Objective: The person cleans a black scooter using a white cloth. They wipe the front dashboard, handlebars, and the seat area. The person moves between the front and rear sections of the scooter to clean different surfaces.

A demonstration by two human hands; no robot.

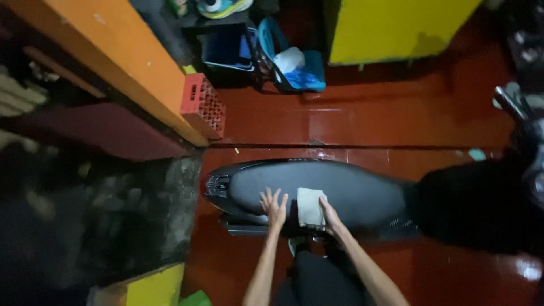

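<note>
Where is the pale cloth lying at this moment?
In the head view, the pale cloth lies on the black scooter seat, just right of centre, under the right hand, with the left hand flat beside it.

Open black seat [351,190] surface toward 3 o'clock of the white cloth [310,207], bounded there by a dark bulk [476,204]. Toward 12 o'clock, bare red floor [385,119]. Toward 10 o'clock, passage narrowed by red crate [203,106] and orange wall [113,54].

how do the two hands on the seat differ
The left hand lies flat on the bare black seat with fingers spread; the right hand presses the edge of a white cloth, fingers together. Both rest on the seat's near side.
</note>
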